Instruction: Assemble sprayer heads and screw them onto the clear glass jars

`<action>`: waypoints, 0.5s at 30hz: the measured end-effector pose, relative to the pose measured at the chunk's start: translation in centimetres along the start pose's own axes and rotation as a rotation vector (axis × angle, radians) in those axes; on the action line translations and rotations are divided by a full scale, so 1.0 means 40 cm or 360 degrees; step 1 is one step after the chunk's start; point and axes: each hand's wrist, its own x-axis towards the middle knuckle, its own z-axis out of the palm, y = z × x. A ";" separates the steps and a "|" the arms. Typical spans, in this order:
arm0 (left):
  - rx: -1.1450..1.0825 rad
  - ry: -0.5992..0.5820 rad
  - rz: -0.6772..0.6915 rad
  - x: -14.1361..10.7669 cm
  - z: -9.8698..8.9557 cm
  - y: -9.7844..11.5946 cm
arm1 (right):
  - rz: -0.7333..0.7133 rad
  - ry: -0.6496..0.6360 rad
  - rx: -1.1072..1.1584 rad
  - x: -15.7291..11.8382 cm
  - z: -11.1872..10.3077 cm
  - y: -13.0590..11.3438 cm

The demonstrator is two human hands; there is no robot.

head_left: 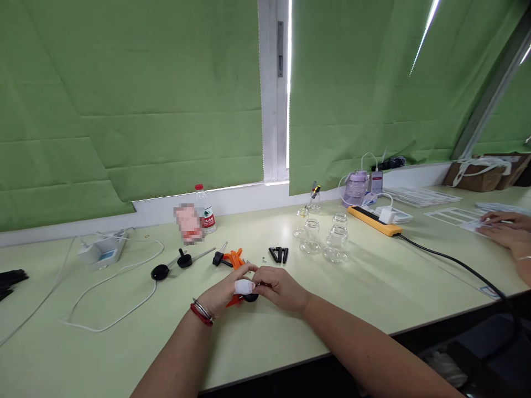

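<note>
My left hand (227,291), with a white wrap on its thumb, is closed around a black-and-orange piece. Its round black part (250,297) shows below the fingers and an orange tip (234,300) sticks out beneath the palm. My right hand (284,288) meets it from the right, thumb and fingers pinched at the top of the piece; what they pinch is too small to make out. Just beyond my hands lie orange lever-shaped parts (235,258), a black cap with a thin stem (218,257), black elbow-shaped nozzles (279,255) and tiny metal bits (264,260).
Clear glass bottles (337,243) stand right of centre. Further right lies a yellow power strip (375,221) with a black cable. Two black stemmed caps (185,260) and a white cable (97,330) lie left. A water bottle (208,213) stands behind. Another person's hands (504,229) rest far right.
</note>
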 end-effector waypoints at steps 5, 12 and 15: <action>0.0004 -0.0014 0.0025 0.000 -0.002 -0.006 | 0.0002 0.0020 -0.0004 -0.004 0.001 -0.001; 0.0020 0.0018 -0.0003 -0.002 -0.002 -0.004 | -0.0037 0.0016 0.0051 -0.002 -0.001 0.000; -0.0003 0.0013 -0.0017 0.000 -0.002 -0.004 | -0.0040 0.0023 0.0058 -0.001 -0.003 0.002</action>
